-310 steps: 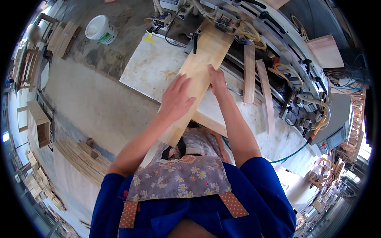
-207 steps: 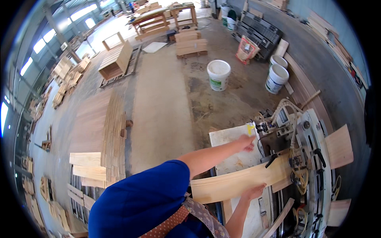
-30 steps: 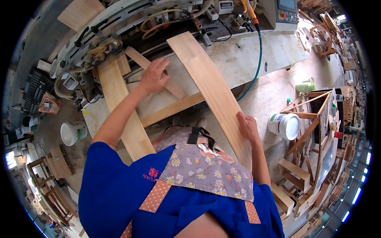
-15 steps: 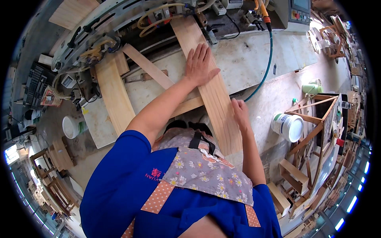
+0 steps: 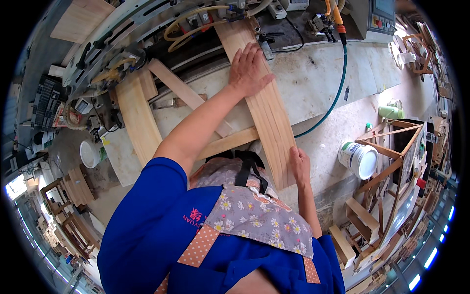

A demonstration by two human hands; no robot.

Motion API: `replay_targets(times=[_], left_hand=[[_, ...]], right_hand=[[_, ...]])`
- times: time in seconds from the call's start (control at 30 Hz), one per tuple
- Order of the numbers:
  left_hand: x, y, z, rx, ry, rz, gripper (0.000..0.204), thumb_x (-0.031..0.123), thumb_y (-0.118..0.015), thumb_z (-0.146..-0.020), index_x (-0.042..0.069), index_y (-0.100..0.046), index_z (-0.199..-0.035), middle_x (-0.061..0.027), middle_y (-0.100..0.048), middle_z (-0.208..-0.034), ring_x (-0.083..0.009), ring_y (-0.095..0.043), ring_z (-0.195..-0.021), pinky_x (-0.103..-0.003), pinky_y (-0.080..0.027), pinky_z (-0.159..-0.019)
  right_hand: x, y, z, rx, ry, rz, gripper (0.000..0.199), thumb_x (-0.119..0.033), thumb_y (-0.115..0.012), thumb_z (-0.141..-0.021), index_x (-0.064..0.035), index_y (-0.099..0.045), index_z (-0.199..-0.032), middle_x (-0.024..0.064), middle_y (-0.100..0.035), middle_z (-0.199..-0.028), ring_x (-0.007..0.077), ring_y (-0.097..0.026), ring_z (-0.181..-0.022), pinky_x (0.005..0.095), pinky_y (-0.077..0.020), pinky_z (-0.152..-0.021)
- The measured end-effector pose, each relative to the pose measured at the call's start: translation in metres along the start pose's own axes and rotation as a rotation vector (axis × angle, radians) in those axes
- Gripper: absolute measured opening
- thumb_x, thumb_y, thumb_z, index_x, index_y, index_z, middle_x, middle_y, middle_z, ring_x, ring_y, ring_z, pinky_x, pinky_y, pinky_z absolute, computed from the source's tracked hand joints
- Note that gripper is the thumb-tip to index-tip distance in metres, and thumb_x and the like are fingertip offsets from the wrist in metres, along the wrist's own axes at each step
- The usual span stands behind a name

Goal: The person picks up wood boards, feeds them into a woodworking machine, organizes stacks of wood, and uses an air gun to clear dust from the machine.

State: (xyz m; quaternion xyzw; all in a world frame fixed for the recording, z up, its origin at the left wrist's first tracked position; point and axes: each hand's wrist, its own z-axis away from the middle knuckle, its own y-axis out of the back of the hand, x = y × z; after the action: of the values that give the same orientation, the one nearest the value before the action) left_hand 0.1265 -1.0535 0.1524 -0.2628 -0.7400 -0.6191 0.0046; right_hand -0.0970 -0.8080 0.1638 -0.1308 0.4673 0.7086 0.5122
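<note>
Pale long wooden plank (image 5: 268,112) is lying on the grey machine table (image 5: 313,83), far end entering the machine. Left hand (image 5: 248,70) is pressing flat on it, fingers spread; right hand (image 5: 299,165) is gripping its near right edge. White plastic bucket (image 5: 359,159) is standing well right; another narrower wooden board (image 5: 188,100) is lying left.

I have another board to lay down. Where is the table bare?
Bare: the pale table right of the board under both hands, out to the green hose. A smaller patch lies between the slats and the left plank. Crowded: the machine along the top, and the bucket and frames at right.
</note>
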Motion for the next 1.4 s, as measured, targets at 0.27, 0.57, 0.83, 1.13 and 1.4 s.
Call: replay_targets(times=[0.27, 0.57, 0.83, 1.13, 1.4], left_hand=[[-0.027, -0.001, -0.024, 0.085, -0.05, -0.033, 0.074, 0.057, -0.053, -0.085, 0.002, -0.039, -0.132, -0.0182, -0.033, -0.145, -0.0302, -0.023, -0.14, -0.045, -0.016, -0.114], [-0.046, -0.001, -0.041, 0.077, -0.071, 0.001, 0.067, 0.053, -0.053, -0.087, 0.002, -0.041, -0.129, -0.0201, -0.036, -0.142, -0.0324, -0.027, -0.138, -0.045, -0.019, -0.113], [-0.042, -0.002, -0.038, 0.13, -0.089, 0.016, 0.061, 0.047, -0.052, -0.089, 0.001, -0.041, -0.128, -0.0211, -0.037, -0.142, -0.0331, -0.029, -0.137, -0.046, -0.021, -0.112], [-0.043, -0.001, -0.039, 0.137, -0.079, 0.038, 0.058, 0.043, -0.054, -0.089, 0.002, -0.042, -0.129, -0.0195, -0.038, -0.141, -0.032, -0.031, -0.135, -0.046, -0.022, -0.111], [-0.043, -0.001, -0.042, 0.156, -0.078, 0.029, 0.056, 0.04, -0.057, -0.087, 0.003, -0.045, -0.127, -0.0159, -0.04, -0.14, -0.0303, -0.033, -0.134, -0.043, -0.022, -0.112]], right_hand=[[-0.025, -0.015, -0.024, 0.037, 0.038, 0.02, 0.053, -0.049, -0.049, -0.092, 0.0002, -0.05, -0.072, 0.0087, -0.049, -0.062, 0.0181, -0.045, -0.061, 0.0354, -0.0391, -0.059], [-0.053, -0.02, -0.029, 0.073, 0.035, 0.016, 0.053, -0.048, -0.05, -0.092, 0.0006, -0.049, -0.071, 0.0089, -0.047, -0.061, 0.0184, -0.043, -0.06, 0.035, -0.0387, -0.059], [-0.042, -0.02, -0.03, 0.064, 0.064, -0.065, 0.051, -0.045, -0.053, -0.092, -0.0004, -0.047, -0.068, 0.0026, -0.043, -0.059, 0.0121, -0.039, -0.06, 0.031, -0.0356, -0.055], [-0.053, -0.019, -0.034, 0.061, 0.039, 0.032, 0.046, -0.042, -0.056, -0.09, -0.0005, -0.051, -0.073, 0.0044, -0.051, -0.063, 0.0176, -0.049, -0.063, 0.0347, -0.039, -0.058], [-0.163, -0.08, -0.054, 0.298, 0.65, 0.787, 0.086, -0.042, -0.073, -0.072, -0.0143, -0.031, -0.142, 0.0289, -0.032, -0.141, 0.0445, -0.039, -0.122, 0.0535, -0.0339, -0.098]])
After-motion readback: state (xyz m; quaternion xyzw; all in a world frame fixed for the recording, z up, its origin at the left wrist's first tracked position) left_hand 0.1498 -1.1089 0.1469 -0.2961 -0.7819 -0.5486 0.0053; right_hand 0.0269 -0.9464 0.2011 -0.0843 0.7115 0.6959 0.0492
